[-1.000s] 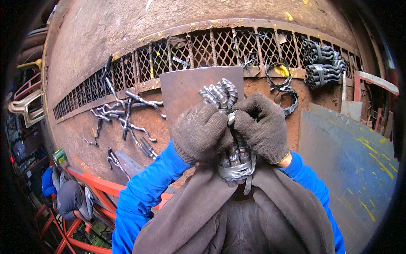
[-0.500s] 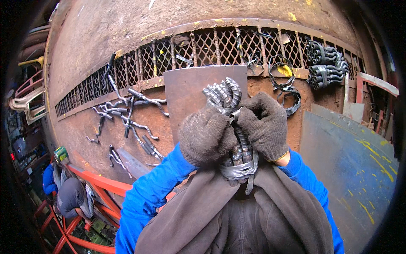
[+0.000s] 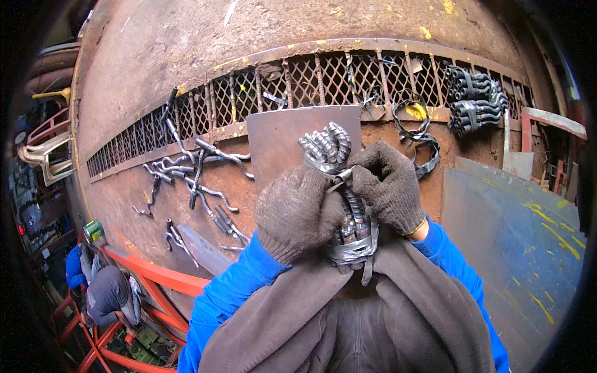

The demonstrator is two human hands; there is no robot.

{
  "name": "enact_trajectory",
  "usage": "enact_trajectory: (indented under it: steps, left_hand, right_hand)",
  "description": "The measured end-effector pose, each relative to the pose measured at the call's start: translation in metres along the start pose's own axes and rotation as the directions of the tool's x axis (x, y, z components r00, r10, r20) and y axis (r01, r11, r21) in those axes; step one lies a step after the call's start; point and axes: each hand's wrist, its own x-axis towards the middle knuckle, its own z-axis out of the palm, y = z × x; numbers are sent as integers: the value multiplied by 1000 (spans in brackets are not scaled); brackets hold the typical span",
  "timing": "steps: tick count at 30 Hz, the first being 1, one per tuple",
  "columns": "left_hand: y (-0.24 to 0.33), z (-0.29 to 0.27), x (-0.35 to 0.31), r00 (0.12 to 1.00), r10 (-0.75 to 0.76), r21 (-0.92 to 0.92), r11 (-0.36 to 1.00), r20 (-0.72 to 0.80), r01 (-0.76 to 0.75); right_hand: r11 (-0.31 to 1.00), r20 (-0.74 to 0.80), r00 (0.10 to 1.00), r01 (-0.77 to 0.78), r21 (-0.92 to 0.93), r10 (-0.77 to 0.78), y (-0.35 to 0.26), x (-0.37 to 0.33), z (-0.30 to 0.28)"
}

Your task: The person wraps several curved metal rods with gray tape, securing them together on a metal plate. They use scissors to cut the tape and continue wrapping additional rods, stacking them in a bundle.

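Note:
A bundle of bent, ribbed metal tubes (image 3: 328, 143) stands before my chest, its curved ends away from me. Grey strip (image 3: 351, 250) wraps its near end, and another grey strip band (image 3: 324, 165) circles it higher up. My left hand (image 3: 295, 214), in a dark knit glove, is closed at the bundle's left side, pinching the upper strip; its fingertips are partly hidden. From the right, my right hand (image 3: 387, 186), gloved alike, pinches the short end of that strip between thumb and fingers. The strip end spans the small gap between both hands, over the tubes.
Loose bent tubes (image 3: 198, 174) lie scattered on the left. Beyond the bundle is a flat metal plate (image 3: 267, 133), then a mesh grating (image 3: 305, 81). Strip loops (image 3: 429, 152) and taped tube bundles (image 3: 472, 115) lie right. A person (image 3: 112, 295) bends beyond the red frame (image 3: 168, 278).
My left hand has drawn slightly left and down, away from my right hand. More of the strip end shows between them. The whole view has shifted a little.

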Motion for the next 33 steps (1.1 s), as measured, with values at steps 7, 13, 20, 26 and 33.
enact_trajectory:
  steps: [7,13,20,26,33]
  left_hand:
    - [-4,-2,8,992,114,134,984,60,-122]
    - [-24,-5,15,945,299,81,947,134,-311]
    - [-29,-6,19,933,330,22,942,144,-336]
    - [-38,1,26,933,358,-220,914,44,-341]
    - [-44,11,19,933,360,-228,907,-15,-354]
  right_hand:
    - [989,175,984,64,-134,-40,-8,3,-6]
    - [821,452,826,492,-289,-336,1,25,-24]
    - [683,596,706,651,-332,-383,-18,44,-31]
    - [671,560,707,667,-325,-432,0,46,-26]
    - [667,411,747,658,-349,-522,25,35,-17]
